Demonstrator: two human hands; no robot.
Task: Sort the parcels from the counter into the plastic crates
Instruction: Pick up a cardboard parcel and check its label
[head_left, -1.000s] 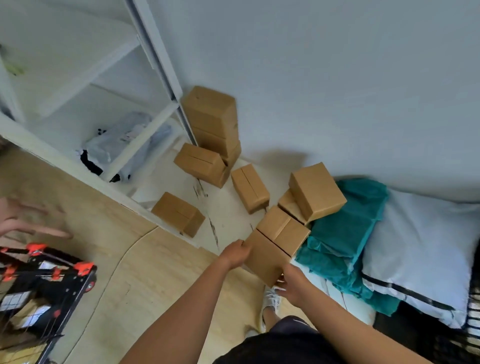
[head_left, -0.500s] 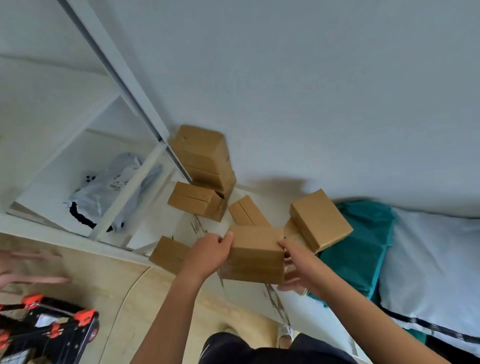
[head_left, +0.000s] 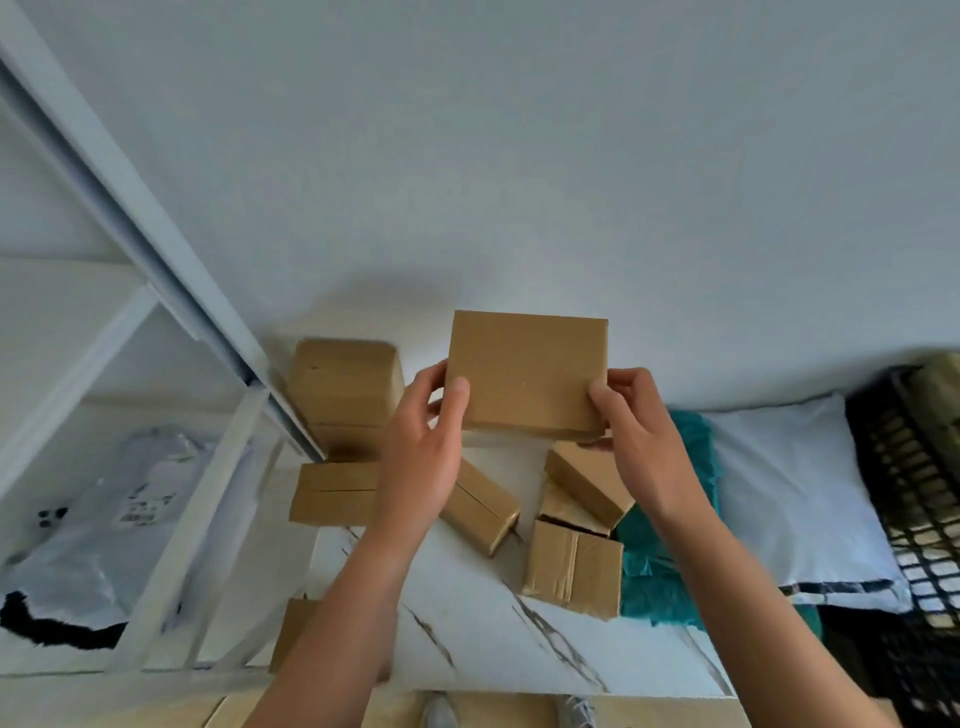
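- We hold a box (head_left: 527, 374) up over the counter (head_left: 467, 629), near mid-view.
- Our left hand (head_left: 423, 457) grips its 9 o'clock edge and our right hand (head_left: 639, 441) grips its 3 o'clock edge.
- Loose boxes (head_left: 574, 566) lie at its 6 o'clock.
- A black crate (head_left: 919, 493) stands at 3 o'clock.

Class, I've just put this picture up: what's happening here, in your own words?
A person holds one brown cardboard parcel up, the left hand gripping its left edge, the right hand its right edge. Below, more cardboard parcels lie on the marble-patterned counter, beside a teal bag and a white bag. A black crate stands at the far right; the held parcel is not yet in it.
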